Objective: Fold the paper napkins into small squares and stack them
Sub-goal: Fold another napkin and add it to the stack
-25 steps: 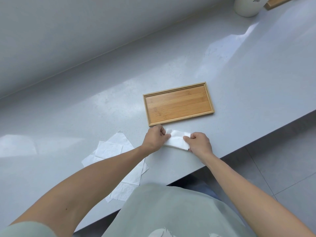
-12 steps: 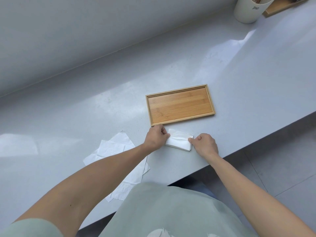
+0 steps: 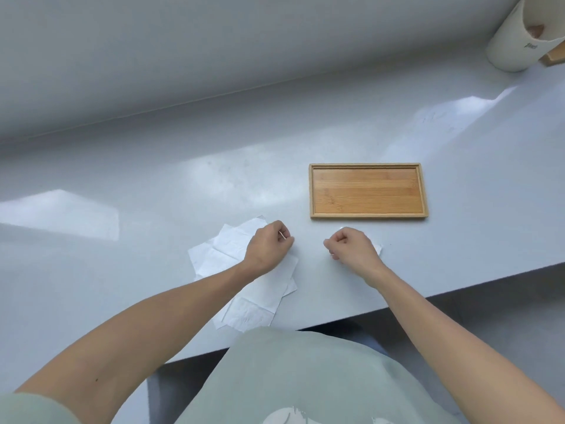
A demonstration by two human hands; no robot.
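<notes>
Paper napkins (image 3: 244,286) lie unfolded under the curled left hand (image 3: 269,247); the folded napkin (image 3: 377,246) peeks from beneath the loosely fisted right hand (image 3: 351,247); whether either pinches paper is unclear.

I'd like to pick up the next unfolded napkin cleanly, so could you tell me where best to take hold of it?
Pinch the top napkin at its free right corner near the counter edge, coming in from the right. The sheets lie flat and overlapping, and the left hand covers the upper part, so that exposed corner lifts one sheet alone.
</notes>
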